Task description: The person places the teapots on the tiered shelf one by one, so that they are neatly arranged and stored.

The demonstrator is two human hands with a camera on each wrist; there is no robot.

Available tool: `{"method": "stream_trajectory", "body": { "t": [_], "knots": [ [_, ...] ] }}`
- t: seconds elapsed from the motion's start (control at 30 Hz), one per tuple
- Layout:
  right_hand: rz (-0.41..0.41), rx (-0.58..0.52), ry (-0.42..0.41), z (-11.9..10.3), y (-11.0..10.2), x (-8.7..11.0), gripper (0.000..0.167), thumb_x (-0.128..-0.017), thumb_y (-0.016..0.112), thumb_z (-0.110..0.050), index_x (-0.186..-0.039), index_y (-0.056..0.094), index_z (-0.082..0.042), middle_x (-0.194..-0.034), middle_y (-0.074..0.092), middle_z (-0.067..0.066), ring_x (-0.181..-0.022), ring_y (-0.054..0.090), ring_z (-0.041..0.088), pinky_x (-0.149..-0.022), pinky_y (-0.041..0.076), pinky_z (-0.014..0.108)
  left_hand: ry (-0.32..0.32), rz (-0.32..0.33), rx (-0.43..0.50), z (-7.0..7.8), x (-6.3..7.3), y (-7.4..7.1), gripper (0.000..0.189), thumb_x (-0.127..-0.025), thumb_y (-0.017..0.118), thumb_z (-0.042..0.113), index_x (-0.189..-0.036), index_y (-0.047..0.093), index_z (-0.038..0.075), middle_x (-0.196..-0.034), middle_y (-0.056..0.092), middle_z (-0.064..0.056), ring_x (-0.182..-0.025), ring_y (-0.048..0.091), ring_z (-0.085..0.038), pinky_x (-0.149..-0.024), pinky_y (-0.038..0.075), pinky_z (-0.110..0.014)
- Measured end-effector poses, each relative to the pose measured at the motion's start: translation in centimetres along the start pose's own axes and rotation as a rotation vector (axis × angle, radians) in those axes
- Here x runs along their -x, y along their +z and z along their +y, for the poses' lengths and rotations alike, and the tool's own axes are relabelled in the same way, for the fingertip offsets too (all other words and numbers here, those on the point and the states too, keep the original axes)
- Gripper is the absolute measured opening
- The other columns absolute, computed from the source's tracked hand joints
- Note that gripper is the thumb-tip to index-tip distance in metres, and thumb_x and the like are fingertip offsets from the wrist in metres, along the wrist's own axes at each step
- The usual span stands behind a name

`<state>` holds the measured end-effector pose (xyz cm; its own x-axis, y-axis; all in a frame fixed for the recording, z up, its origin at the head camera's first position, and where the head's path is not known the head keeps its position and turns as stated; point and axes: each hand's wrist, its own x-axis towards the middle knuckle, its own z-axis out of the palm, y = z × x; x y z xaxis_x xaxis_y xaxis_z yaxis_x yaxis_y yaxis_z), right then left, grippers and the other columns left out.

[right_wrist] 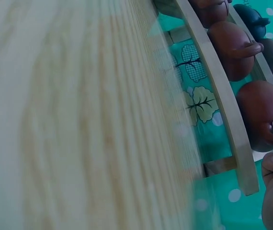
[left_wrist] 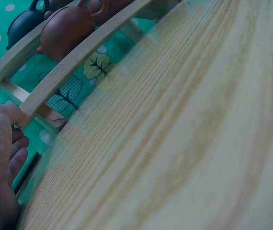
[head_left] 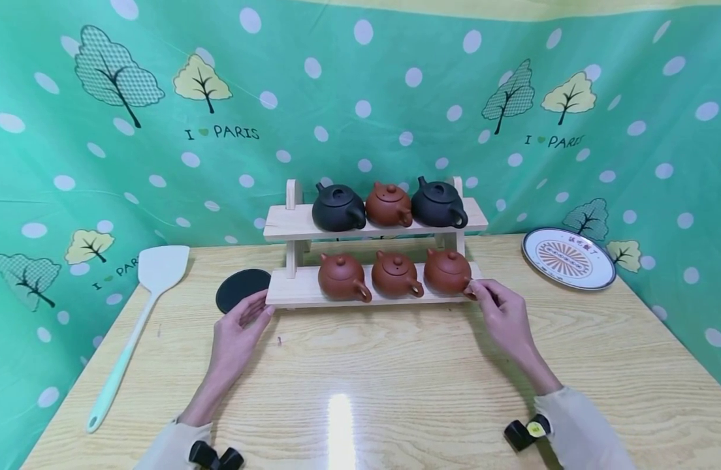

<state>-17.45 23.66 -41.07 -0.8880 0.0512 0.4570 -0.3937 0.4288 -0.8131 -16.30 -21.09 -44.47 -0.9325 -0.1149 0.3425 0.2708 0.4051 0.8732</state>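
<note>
A two-tier wooden rack [head_left: 296,295] stands at the back of the table with small teapots on both tiers. My left hand [head_left: 238,336] grips the left end of its lower board, thumb at the front corner; in the left wrist view the other fingers curl below the board end. With thumb and fingers, my right hand [head_left: 506,320] pinches the handle of the right-hand reddish-brown teapot [head_left: 447,270], which sits on the lower board. Beside it are a middle brown teapot [head_left: 394,273] and a left brown teapot [head_left: 340,276]. The right fingertips are partly cut off in the right wrist view.
The upper tier bears a black teapot [head_left: 336,212], a brown teapot [head_left: 387,205] and another black teapot [head_left: 435,203]. Behind my left hand lies a black round disc [head_left: 243,287]. A white-and-mint spatula [head_left: 131,336] lies left, a patterned plate [head_left: 569,260] right. A green curtain [head_left: 360,85] hangs behind.
</note>
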Motion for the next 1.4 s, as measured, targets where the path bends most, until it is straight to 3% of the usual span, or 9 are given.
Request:
{"method": "stream_trajectory", "body": {
  "t": [0.4, 0.6, 0.8, 0.97, 1.23, 1.27, 1.4],
  "knots": [
    [-0.004, -0.008, 0.031, -0.01, 0.15, -0.02, 0.024, -0.108, 0.057, -0.010, -0.111, 0.073, 0.008, -0.103, 0.074, 0.022, -0.089, 0.064, 0.001, -0.078, 0.056, 0.014, 0.012, 0.001, -0.020, -0.10, -0.10, 0.01, 0.040, -0.100, 0.071, 0.010, -0.137, 0.063, -0.003, -0.132, 0.067, -0.020, -0.120, 0.065, -0.029, -0.097, 0.049, -0.011],
    [-0.011, -0.068, 0.037, 0.15, 0.26, -0.05, 0.023, -0.107, 0.056, -0.006, -0.110, 0.071, 0.011, -0.106, 0.073, 0.026, -0.094, 0.067, 0.001, -0.083, 0.059, 0.018, 0.007, 0.007, -0.017, -0.18, -0.10, 0.00, 0.039, -0.100, 0.072, 0.011, -0.136, 0.064, -0.002, -0.132, 0.067, -0.019, -0.120, 0.065, -0.029, -0.096, 0.050, -0.011],
    [-0.015, -0.056, 0.033, 0.26, 0.33, 0.00, 0.022, -0.107, 0.057, -0.005, -0.110, 0.072, 0.010, -0.105, 0.073, 0.025, -0.090, 0.065, 0.002, -0.076, 0.058, 0.017, 0.014, 0.010, -0.019, -0.17, -0.10, -0.02, 0.039, -0.099, 0.072, 0.010, -0.135, 0.064, -0.003, -0.131, 0.068, -0.019, -0.119, 0.066, -0.026, -0.096, 0.050, -0.011],
    [-0.022, -0.065, 0.041, 0.29, 0.27, -0.02, 0.022, -0.107, 0.057, -0.006, -0.110, 0.072, 0.010, -0.105, 0.073, 0.026, -0.092, 0.066, 0.002, -0.079, 0.058, 0.017, 0.009, 0.011, -0.007, -0.01, -0.05, -0.10, 0.038, -0.099, 0.072, 0.012, -0.135, 0.065, -0.002, -0.130, 0.068, -0.018, -0.117, 0.066, -0.021, -0.095, 0.050, -0.011],
    [-0.035, -0.093, 0.061, 0.17, 0.20, -0.01, 0.027, -0.109, 0.054, -0.010, -0.111, 0.070, 0.012, -0.107, 0.072, 0.025, -0.097, 0.067, 0.001, -0.085, 0.058, 0.017, -0.010, 0.004, -0.001, 0.07, 0.03, -0.17, 0.040, -0.100, 0.072, 0.015, -0.136, 0.065, -0.001, -0.131, 0.068, -0.018, -0.119, 0.065, -0.028, -0.095, 0.050, -0.010],
    [-0.034, -0.093, 0.066, 0.16, 0.17, 0.00, 0.028, -0.110, 0.053, -0.011, -0.110, 0.070, 0.012, -0.105, 0.073, 0.022, -0.097, 0.067, 0.001, -0.081, 0.058, 0.016, -0.015, 0.002, 0.005, 0.10, 0.06, -0.19, 0.040, -0.100, 0.073, 0.016, -0.135, 0.065, -0.001, -0.132, 0.068, -0.017, -0.119, 0.065, -0.028, -0.095, 0.050, -0.010],
    [-0.014, -0.081, 0.100, 0.06, -0.02, 0.17, 0.032, -0.111, 0.052, -0.015, -0.108, 0.072, 0.010, -0.079, 0.065, 0.014, -0.069, 0.056, 0.001, -0.052, 0.046, 0.018, -0.026, -0.004, 0.014, 0.11, 0.08, -0.23, 0.041, -0.100, 0.072, 0.017, -0.136, 0.065, -0.001, -0.133, 0.067, -0.017, -0.120, 0.064, -0.028, -0.096, 0.050, -0.011]
  ]
}}
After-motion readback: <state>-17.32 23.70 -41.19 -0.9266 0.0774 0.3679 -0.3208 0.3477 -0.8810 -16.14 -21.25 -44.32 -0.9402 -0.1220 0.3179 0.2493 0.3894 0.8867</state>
